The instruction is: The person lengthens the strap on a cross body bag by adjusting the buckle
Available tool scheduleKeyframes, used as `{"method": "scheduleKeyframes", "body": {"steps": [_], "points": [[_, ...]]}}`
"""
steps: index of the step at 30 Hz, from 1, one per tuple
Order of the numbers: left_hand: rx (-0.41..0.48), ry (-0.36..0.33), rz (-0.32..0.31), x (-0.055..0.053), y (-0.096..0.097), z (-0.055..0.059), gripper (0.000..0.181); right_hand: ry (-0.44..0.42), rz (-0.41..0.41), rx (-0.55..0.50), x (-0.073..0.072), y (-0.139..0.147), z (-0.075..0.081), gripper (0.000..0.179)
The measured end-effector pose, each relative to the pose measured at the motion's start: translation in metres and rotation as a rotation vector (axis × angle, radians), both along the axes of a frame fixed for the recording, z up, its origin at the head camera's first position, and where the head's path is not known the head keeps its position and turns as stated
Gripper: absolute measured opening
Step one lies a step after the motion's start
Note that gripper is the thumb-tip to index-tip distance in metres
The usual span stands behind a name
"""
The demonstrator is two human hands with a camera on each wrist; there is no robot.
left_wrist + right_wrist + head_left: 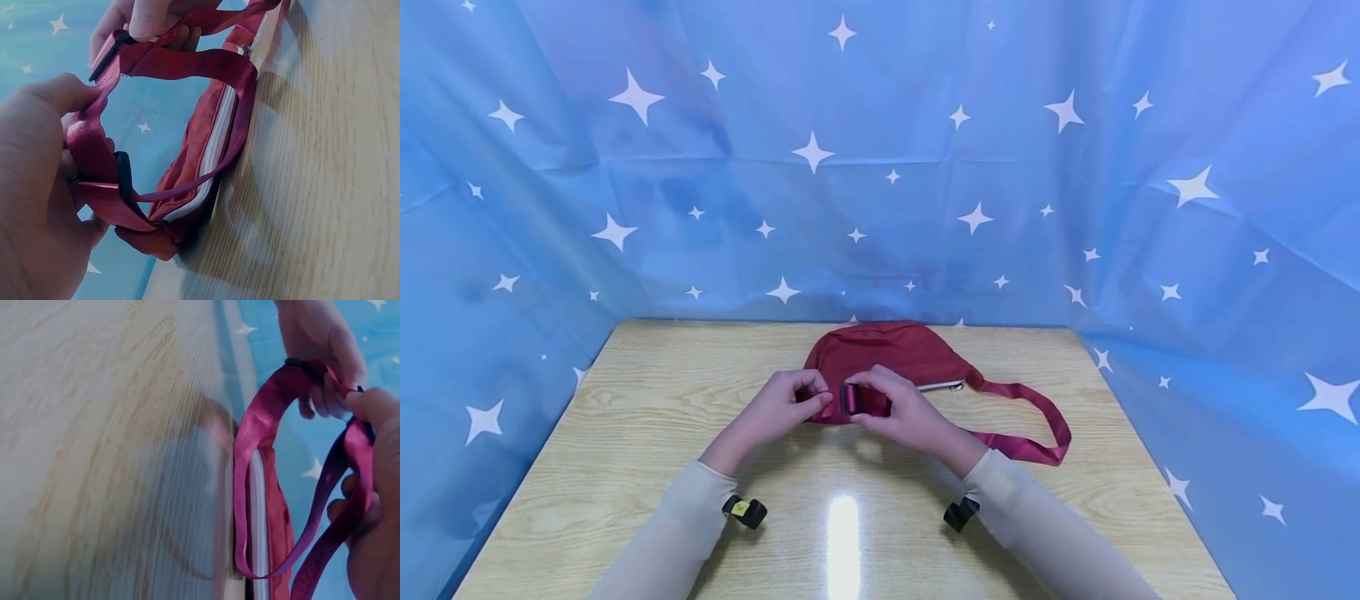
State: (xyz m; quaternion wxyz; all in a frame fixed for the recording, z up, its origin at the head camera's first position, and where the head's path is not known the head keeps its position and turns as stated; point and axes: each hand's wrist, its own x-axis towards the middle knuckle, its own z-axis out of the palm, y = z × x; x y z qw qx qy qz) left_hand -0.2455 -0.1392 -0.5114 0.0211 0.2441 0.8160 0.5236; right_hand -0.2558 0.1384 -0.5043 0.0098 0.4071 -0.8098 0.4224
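Observation:
A dark red waist bag (883,343) lies towards the back of the table with a zipper along its front edge. In front of it my left hand (784,407) pinches the red strap (87,140) between thumb and fingers. My right hand (904,410) grips a black slide buckle (851,399) threaded on the strap, its thumb pressed against it in the left wrist view. Close by the left fingers sits a second black buckle (124,175). Between the hands and the bag, the strap hangs in a loop, seen in both wrist views.
The rest of the strap (1037,451) curves out over the wood-grain table (700,358) to the right of the bag. A silver zipper pull (957,386) shows at the bag's right end. Blue cloth with white stars (895,225) hangs behind and at both sides.

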Motion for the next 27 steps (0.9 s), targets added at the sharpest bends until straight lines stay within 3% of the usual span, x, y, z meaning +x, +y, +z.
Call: {"method": "scheduleKeyframes", "body": {"steps": [10,14,16,21,27], "points": [[-0.054,0.032,-0.016,0.001,0.005,0.006,0.015,0.004,-0.014,0.021,0.000,-0.005,-0.004,0.049],[-0.085,0.049,-0.018,0.002,0.003,0.006,0.004,-0.006,-0.028,0.001,0.001,-0.006,-0.003,0.049],[-0.122,0.069,-0.012,0.004,0.000,0.005,0.017,-0.016,-0.036,-0.007,0.001,-0.006,-0.003,0.049],[-0.272,0.222,0.033,0.009,-0.005,0.001,0.049,-0.033,-0.041,-0.027,0.001,-0.006,-0.003,0.047],[-0.381,0.405,0.099,0.011,-0.007,-0.002,0.042,-0.036,-0.043,-0.042,0.000,-0.006,-0.005,0.049]]}}
